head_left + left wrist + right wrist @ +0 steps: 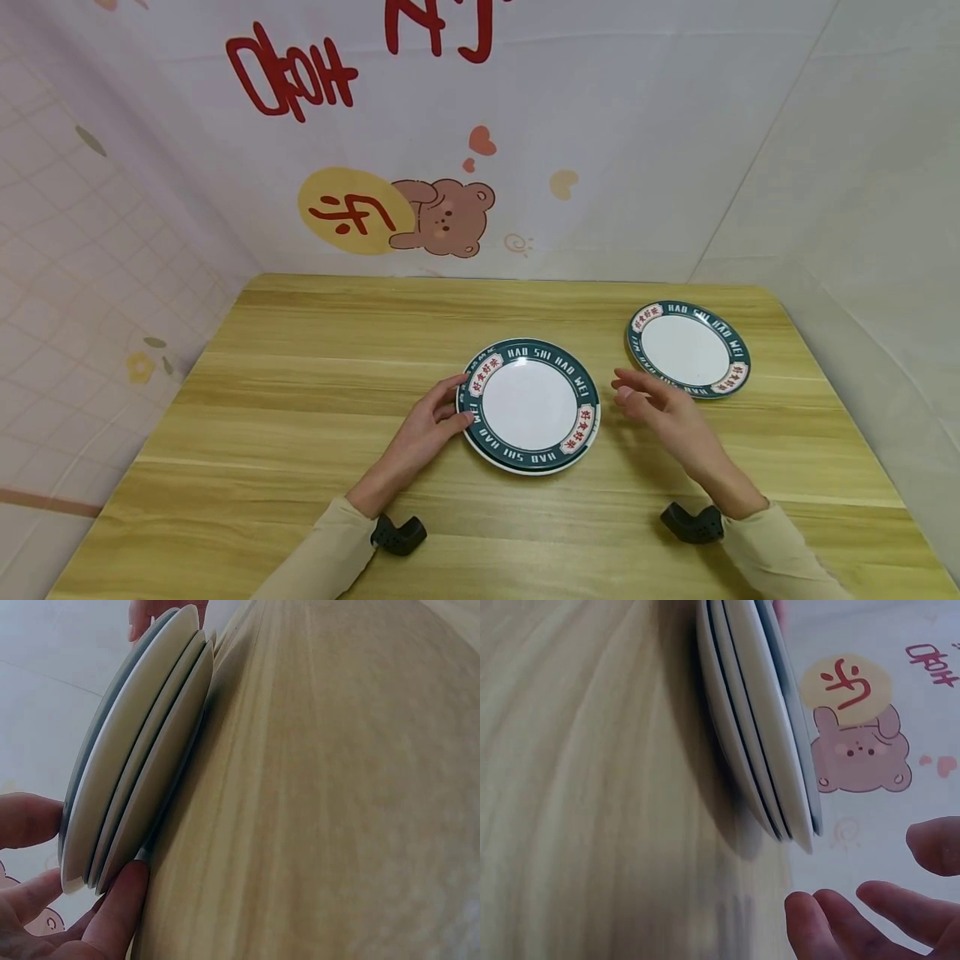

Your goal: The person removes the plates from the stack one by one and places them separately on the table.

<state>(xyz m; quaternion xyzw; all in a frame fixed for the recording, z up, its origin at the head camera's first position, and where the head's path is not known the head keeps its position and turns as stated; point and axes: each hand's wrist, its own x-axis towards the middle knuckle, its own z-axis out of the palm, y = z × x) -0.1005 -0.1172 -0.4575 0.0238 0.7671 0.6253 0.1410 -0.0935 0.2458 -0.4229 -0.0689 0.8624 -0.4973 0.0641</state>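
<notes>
In the head view, a stack of plates (530,404) with white centres and dark green lettered rims is at the middle of the wooden table. My left hand (427,425) grips its left edge, thumb on the top rim. Lower fingers reach under the stack in the left wrist view, where several plate edges (142,750) show, slightly fanned. To the right of the stack, my right hand (667,417) hovers with fingers apart and holds nothing. The right wrist view shows a gap between its fingers (810,922) and the stacked plates (754,720).
Another plate (686,350) of the same pattern lies at the back right of the table (315,358), just beyond my right hand. A white cloth (622,108) printed with a bear and red characters hangs behind the table.
</notes>
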